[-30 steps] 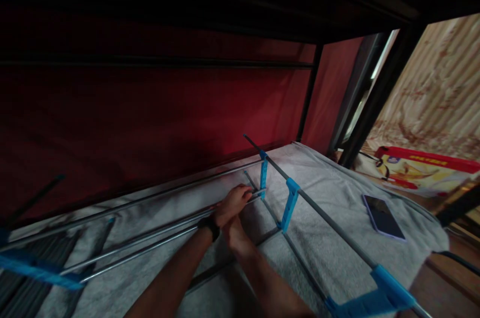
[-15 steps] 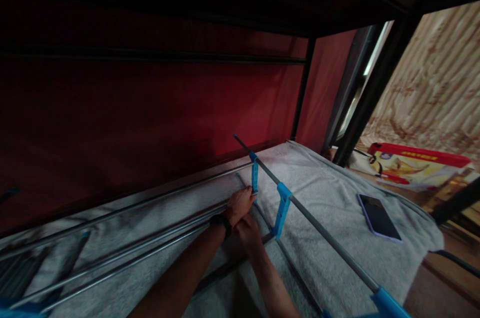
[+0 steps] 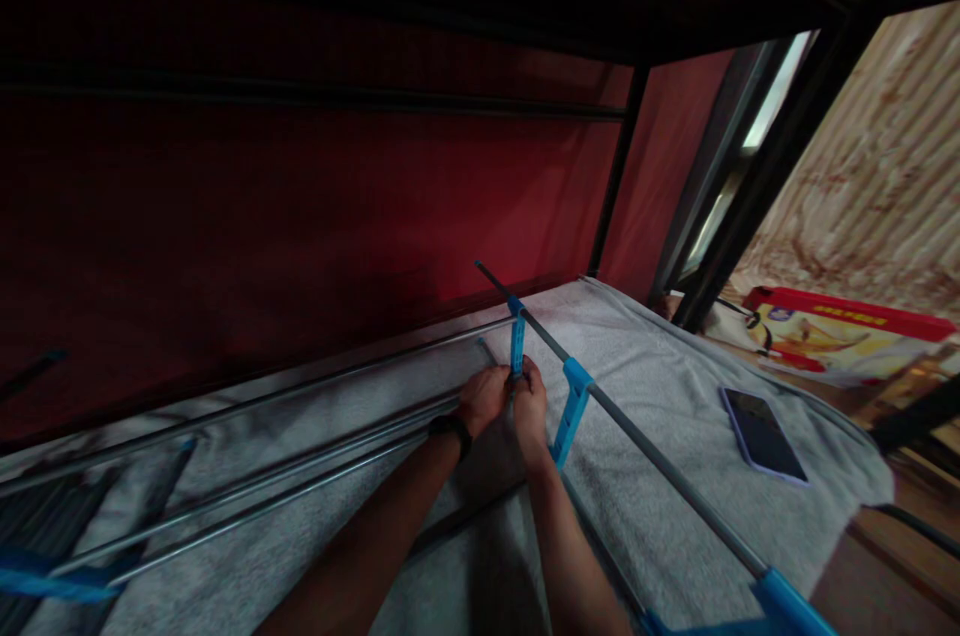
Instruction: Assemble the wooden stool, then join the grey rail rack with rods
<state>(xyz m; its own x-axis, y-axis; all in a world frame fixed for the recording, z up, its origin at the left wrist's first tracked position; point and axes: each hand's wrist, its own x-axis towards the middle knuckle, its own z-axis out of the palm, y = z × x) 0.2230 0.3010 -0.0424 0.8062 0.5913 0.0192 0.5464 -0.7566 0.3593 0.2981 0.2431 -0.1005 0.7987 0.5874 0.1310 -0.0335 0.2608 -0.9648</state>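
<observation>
— Blue plastic is what both hands are closed on: a small upright blue connector (image 3: 517,344) is pinched at its lower end between the left hand (image 3: 484,396) and the right hand (image 3: 529,404), which are pressed side by side with fingers curled.

— Where is that connector found?

— It is clipped to a grey metal rod (image 3: 637,441) that is seen running diagonally from the back of the bed toward the near right corner. A second blue connector (image 3: 571,408) is fixed on the same rod, just beside the right hand. Long steel tubes (image 3: 300,481) are laid leftward from the left hand's fingers, across a grey towel-like cover (image 3: 660,386).

— What is worn on the wrist?

— A dark watch (image 3: 450,429) is seen on the left wrist.

— And farther off?

— A phone (image 3: 763,434) is laid face up on the cover, well apart on the right. A red-edged box (image 3: 840,334) is seen beyond it. A dark red fabric wall (image 3: 300,216) is hung behind the bed.
</observation>
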